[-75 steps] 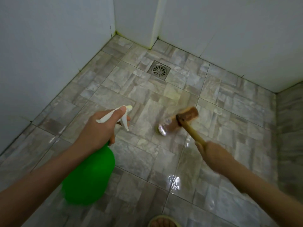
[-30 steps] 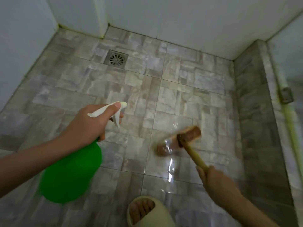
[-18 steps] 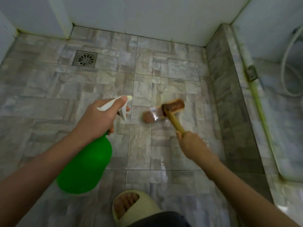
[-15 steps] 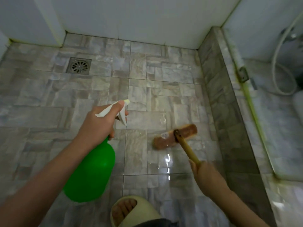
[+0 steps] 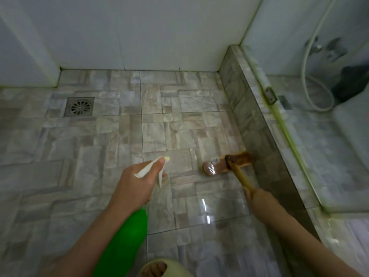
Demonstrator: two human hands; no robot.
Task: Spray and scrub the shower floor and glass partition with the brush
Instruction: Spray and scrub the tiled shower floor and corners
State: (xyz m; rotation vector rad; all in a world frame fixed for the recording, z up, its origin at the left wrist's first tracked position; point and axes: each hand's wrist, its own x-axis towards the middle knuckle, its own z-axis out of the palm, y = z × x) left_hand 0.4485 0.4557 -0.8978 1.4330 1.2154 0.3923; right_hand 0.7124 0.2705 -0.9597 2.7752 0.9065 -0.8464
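My left hand (image 5: 135,186) grips the white trigger head of a green spray bottle (image 5: 123,242), nozzle aimed at the tiled shower floor (image 5: 99,148). My right hand (image 5: 257,196) holds the wooden handle of a brown scrub brush (image 5: 226,162). The brush head lies flat on the wet tiles, its right end against the low tiled curb (image 5: 257,136). The glass partition (image 5: 311,80) rises from that curb on the right, with yellow-green grime along its bottom edge.
A square metal drain (image 5: 79,106) sits at the far left of the floor. White walls close the back. Behind the glass hang a shower hose (image 5: 311,80) and a dark object (image 5: 353,84). My foot in a pale slipper (image 5: 159,268) stands at the bottom edge.
The view has swung right, bringing the curb and glass into sight. The brush has travelled right across the tiles to the foot of the curb. The bottle stays in my left hand.
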